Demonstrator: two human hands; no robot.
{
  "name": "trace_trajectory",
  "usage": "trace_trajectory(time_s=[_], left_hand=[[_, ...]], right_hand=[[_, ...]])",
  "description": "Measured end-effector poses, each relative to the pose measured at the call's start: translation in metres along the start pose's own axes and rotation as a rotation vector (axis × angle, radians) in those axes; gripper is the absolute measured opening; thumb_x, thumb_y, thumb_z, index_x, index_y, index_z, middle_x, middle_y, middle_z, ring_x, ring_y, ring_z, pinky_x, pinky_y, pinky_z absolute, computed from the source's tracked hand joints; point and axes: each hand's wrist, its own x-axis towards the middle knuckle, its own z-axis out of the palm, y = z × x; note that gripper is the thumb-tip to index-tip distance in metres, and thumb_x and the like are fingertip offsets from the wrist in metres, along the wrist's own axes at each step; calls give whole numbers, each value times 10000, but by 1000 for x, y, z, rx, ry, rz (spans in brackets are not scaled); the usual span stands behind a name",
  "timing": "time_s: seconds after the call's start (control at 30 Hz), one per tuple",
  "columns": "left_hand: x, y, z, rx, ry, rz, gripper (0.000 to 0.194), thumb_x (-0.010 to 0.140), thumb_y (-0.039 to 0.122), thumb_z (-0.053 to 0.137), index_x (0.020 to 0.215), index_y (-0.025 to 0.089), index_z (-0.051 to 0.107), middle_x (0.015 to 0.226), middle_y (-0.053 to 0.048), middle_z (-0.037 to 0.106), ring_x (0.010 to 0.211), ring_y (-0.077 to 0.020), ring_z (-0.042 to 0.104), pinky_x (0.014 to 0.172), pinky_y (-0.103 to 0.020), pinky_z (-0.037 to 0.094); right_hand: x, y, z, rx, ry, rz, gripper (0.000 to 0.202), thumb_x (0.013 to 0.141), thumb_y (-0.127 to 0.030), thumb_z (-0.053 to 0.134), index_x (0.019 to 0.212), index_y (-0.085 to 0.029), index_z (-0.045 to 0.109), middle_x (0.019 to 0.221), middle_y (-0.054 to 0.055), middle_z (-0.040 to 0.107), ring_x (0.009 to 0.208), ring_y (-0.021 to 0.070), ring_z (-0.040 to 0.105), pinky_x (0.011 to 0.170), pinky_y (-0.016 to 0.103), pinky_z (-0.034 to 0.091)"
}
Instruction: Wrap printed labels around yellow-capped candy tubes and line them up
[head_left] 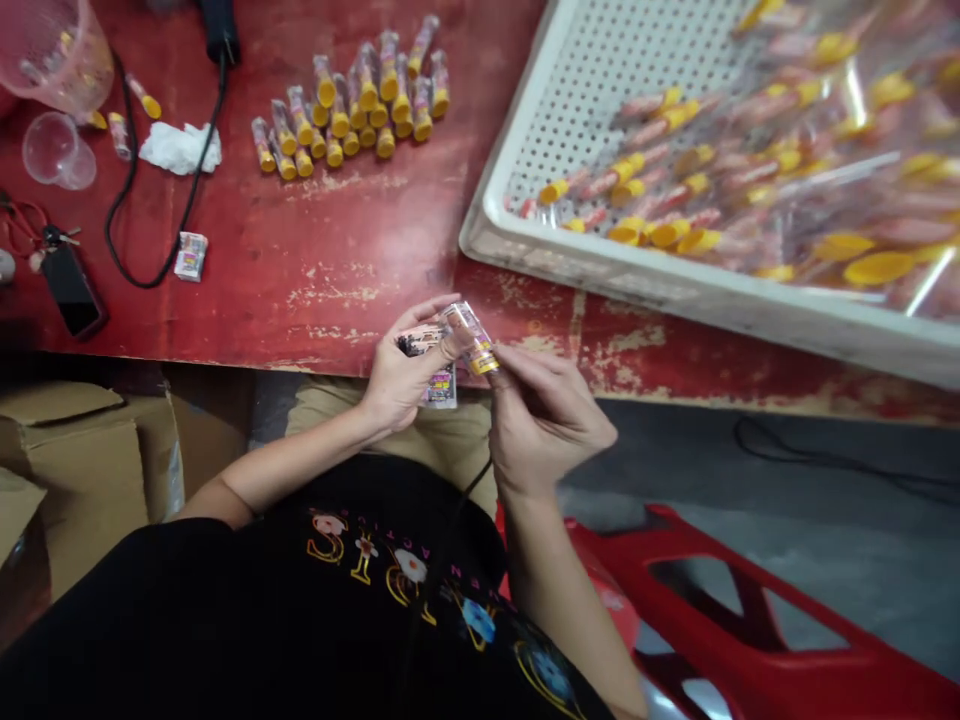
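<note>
My left hand point(399, 378) is closed around a small stack of printed labels point(441, 390), with its thumb against a small yellow-ended tube point(472, 340) wrapped in a printed label. My right hand point(541, 415) pinches that tube near its yellow end, so both hands meet on it just over the table's front edge. The right fingertips are partly hidden behind the hand. Farther back on the red table stands a cluster of similar yellow-ended labelled tubes point(367, 95).
A white perforated tray point(517, 140) with many blurred yellow-ended tubes fills the right side. At left lie a black cable point(124, 180), crumpled tissue point(180, 148), another label stack point(191, 256), a black key fob point(69, 285) and a clear cup point(51, 150). Cardboard boxes point(82, 460) and a red stool point(750, 600) stand below.
</note>
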Motion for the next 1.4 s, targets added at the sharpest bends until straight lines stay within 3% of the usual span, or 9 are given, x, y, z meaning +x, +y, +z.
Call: trace_trajectory(time_s=[0.13,0.27,0.43,0.6,0.73,0.83,1.0,1.17,1.4], left_hand=[[32,25,-17,-155,147,-16,373,792,321,824,1095,174,664,938,-43,738,868,-179,742,814,-301,582],[45,51,-38,-235,199,23,322,828,96,718,1136,150,641,900,-39,750,895,-172,757,894,-310,562],[34,74,-58,-248,294,69,301,847,49,689,1128,145,639,832,-27,748,792,-133,750,823,-251,570],[38,80,-66,-333,288,5,261,873,45,664,1101,172,659,780,18,719,689,-90,716,713,-207,569],[45,65,-51,-311,210,-55,276,807,64,754,1050,169,679,765,29,700,652,-75,691,629,-166,521],[45,52,-32,-243,157,-51,332,749,116,823,1043,178,683,769,31,696,669,-93,683,643,-198,514],[52,40,-8,-138,172,97,445,625,160,907,1000,168,666,723,64,657,620,-71,629,648,-200,489],[36,24,19,27,107,148,501,534,235,956,941,179,670,768,67,668,661,-58,636,669,-175,511],[40,-4,64,276,-48,131,445,494,295,984,862,255,739,726,115,703,649,-55,604,623,-148,566]], right_hand=[[63,29,67,68,-48,-61,118,890,-273,735,989,-230,781,905,46,735,857,219,707,817,440,600],[160,74,187,-6,-139,-188,232,964,-350,624,1011,-169,761,969,52,704,959,194,682,910,389,542],[218,82,284,-249,-402,-253,152,921,-110,602,877,-134,745,914,57,691,938,192,654,908,392,520],[253,110,192,-413,-309,-341,189,871,-36,613,930,-150,751,1014,100,696,1063,267,660,927,447,544],[311,192,80,-461,-494,-186,522,884,-464,563,459,-172,484,780,25,705,1080,188,702,865,257,512],[317,223,48,-497,-517,-124,526,744,-505,725,433,-186,445,622,-16,678,977,157,733,786,195,528],[209,131,36,-40,-367,-104,232,912,-429,647,902,-203,697,843,-29,720,728,87,690,664,224,561],[69,13,24,286,-449,394,393,721,-509,841,866,-193,657,828,11,693,721,148,657,670,288,593],[58,38,-5,424,100,554,306,795,-474,755,828,-213,599,749,-67,593,614,81,507,593,209,454]])
